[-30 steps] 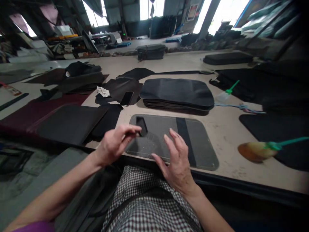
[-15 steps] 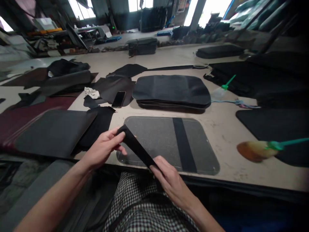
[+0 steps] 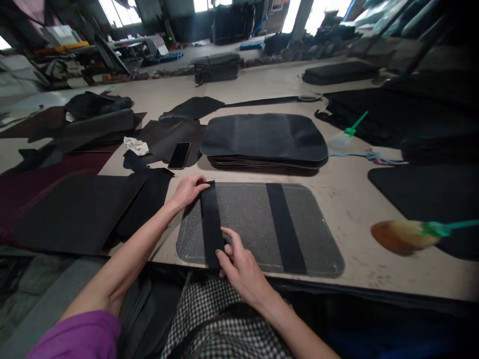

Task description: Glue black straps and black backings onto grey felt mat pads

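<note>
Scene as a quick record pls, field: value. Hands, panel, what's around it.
left hand: fingers on far end of left strip
right hand: at left strip's right edge, toward its near end; firm grip or light touch unclear
panel: grey, rounded corners, flat at table's near edge
left strip: black, across panel
right strip: black, across panel, no hand on it
stack: dark rounded pieces, just beyond panel
phone: left of stack
amber bottle: right of panel, on its side, green nozzle

strips (image 3: 286,229) on panel (image 3: 245,219) | stack (image 3: 264,139) behind | phone (image 3: 179,155) left of stack
</note>
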Motion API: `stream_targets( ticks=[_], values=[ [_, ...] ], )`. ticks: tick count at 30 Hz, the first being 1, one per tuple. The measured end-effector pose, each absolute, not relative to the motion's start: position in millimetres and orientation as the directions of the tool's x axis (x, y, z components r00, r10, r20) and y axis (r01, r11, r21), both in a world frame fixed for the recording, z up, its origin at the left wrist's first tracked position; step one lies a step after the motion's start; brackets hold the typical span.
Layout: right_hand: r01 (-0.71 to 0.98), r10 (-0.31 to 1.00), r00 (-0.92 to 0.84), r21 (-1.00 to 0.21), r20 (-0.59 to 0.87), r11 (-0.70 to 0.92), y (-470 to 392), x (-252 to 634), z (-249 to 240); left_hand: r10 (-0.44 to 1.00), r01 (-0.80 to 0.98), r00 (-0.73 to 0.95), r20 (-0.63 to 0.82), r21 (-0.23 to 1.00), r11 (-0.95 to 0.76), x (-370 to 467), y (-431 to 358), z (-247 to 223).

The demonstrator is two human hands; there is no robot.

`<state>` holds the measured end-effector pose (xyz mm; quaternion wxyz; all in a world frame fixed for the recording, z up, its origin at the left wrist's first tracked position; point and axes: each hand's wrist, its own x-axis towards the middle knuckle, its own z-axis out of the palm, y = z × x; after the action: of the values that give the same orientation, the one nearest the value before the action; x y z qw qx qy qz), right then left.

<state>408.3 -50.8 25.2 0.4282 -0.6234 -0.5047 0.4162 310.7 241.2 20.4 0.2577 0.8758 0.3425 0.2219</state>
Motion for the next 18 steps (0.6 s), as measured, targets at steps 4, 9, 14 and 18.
stream_targets(
  ticks=[4, 9, 14, 18],
  values=[
    [0.171, 0.985, 0.134, -0.976, -0.112, -0.135, -43.4, 402.3, 24.7, 0.658, 0.496, 0.717, 0.229, 0.496, -0.713, 320.7, 250.8, 10.6],
    [0.199, 0.984, 0.146, -0.971, -0.103, -0.131, -39.4, 400.3, 18.7, 0.629, 0.508, 0.740, 0.237, 0.417, -0.754, 324.3, 256.3, 2.5],
    [0.181, 0.978, 0.156, -0.970, -0.136, -0.163, -36.5, 398.9, 13.8, 0.614, 0.519, 0.751, 0.243, 0.358, -0.776, 324.2, 259.4, 1.9],
    [0.119, 0.976, 0.140, -0.976, -0.164, -0.181, -36.0, 397.3, 18.3, 0.612, 0.512, 0.752, 0.245, 0.368, -0.776, 326.1, 261.8, 2.9]
  ],
)
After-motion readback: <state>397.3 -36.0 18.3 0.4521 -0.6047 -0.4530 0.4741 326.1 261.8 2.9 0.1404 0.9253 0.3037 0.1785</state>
